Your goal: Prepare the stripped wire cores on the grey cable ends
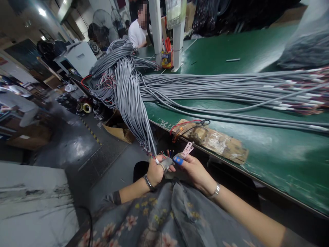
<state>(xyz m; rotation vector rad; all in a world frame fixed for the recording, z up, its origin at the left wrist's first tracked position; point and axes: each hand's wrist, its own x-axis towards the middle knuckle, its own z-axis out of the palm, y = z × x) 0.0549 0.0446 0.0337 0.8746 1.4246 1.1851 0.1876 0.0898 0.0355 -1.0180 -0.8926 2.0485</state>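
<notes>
Gripping one grey cable end (164, 163) in a closed left hand (155, 172), its coloured wires (166, 152) fanned upward, the person pinches one pink-and-blue tool (185, 153) in the right hand (195, 170), just beside it. Beyond the hands, more grey cables (133, 103) than can be counted hang off the green worktop (259, 154), apparently waiting.

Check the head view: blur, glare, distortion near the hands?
Head view: wide-angle bend curves the green table edge; ceiling lamp blown out, pale sheen on the table; frame's left side smeared; left hand on the cable end and right hand with the pink tool fairly sharp.
</notes>
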